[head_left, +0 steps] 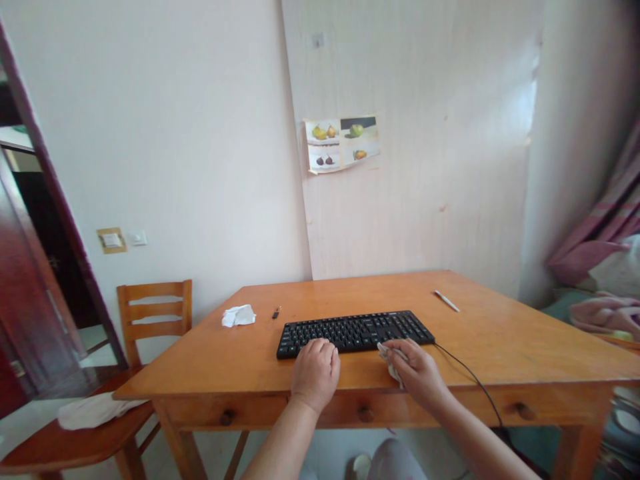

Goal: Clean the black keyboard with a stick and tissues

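A black keyboard (pixel 357 332) lies on the wooden table, its cable running off from the right end and down over the table edge. My left hand (pixel 316 373) is at the keyboard's front edge, left of the middle, with fingers bent and close together against it; the fingertips are partly hidden. In my right hand (pixel 419 370) a crumpled whitish tissue (pixel 391 367) is pinched. That hand touches or hovers by the keyboard's front right part; which, I cannot tell.
On the table (pixel 200 367) lie a crumpled white tissue (pixel 239 316), a small black USB stick (pixel 275 313) and a white pen (pixel 447 301). A wooden chair (pixel 155 310) with a pale cloth (pixel 97 410) stands at left. Drawers line the table's front.
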Demonstrator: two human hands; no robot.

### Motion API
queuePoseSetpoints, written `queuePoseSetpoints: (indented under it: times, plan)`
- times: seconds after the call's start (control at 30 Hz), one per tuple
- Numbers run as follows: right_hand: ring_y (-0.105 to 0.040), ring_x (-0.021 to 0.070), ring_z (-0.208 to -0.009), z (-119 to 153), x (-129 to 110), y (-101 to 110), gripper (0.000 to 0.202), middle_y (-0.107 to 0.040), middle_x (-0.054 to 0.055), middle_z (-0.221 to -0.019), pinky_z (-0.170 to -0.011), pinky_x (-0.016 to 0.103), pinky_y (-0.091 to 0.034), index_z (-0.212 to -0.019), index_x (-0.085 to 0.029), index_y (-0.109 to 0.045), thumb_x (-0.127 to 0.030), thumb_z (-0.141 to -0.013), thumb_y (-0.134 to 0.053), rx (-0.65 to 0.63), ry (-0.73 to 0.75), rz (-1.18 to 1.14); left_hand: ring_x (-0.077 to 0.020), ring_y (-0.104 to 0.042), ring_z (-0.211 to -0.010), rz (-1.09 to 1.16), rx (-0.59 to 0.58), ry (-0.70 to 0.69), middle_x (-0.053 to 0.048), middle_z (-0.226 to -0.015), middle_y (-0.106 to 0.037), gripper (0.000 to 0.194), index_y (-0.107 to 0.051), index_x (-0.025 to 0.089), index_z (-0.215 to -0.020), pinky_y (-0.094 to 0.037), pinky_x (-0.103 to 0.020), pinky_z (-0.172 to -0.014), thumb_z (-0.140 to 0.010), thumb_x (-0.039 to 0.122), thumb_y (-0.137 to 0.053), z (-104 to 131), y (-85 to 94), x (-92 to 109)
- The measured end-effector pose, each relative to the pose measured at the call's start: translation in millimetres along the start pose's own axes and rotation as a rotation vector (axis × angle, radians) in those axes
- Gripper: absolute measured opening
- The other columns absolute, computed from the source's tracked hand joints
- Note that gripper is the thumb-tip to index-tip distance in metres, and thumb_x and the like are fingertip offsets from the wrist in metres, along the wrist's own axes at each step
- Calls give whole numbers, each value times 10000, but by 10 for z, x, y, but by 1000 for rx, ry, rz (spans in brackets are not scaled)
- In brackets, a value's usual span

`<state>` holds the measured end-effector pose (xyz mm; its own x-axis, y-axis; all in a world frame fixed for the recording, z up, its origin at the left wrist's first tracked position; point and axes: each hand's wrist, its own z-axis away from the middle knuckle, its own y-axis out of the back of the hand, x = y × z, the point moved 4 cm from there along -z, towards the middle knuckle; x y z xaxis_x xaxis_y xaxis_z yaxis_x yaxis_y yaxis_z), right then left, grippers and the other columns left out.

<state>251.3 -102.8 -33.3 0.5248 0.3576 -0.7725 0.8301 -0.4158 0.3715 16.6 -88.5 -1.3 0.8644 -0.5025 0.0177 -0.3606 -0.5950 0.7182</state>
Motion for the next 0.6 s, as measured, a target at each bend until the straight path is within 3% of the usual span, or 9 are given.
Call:
queuePoseSetpoints:
  times: [0.1, 0.43, 0.6]
  plan:
    - [-657, 220, -797, -5, 24, -26, 391, -683, 84, -896, -723, 326, -515, -966, -199, -739, -511, -876, -521, -45, -5, -35, -214, -625, -936, -2, 6, -8, -60, -925, -686, 231, -647, 219, -847, -494, -372, -875, -952, 188, -443, 1, -6, -3]
    - [-668, 226, -805, 9, -94, 10, 380, -690, 89, -892, -659, 302, -508, -916, -210, -736, -501, -883, -494, -39, -22, -23, -218, -615, -904, -11, -8, -9, -59, -894, -670, 243, -643, 218, -833, -485, -373, -845, -953, 194, -433, -2, -11, 0]
    - [-661, 218, -812, -4, -57, 4, 388, -694, 82, -882, -705, 299, -502, -925, -194, -741, -510, -877, -520, -34, -1, -36, -216, -615, -893, -2, -2, -8, -60, -877, -667, 246, -641, 218, -821, -482, -363, -834, -953, 197, -435, -5, -4, 0]
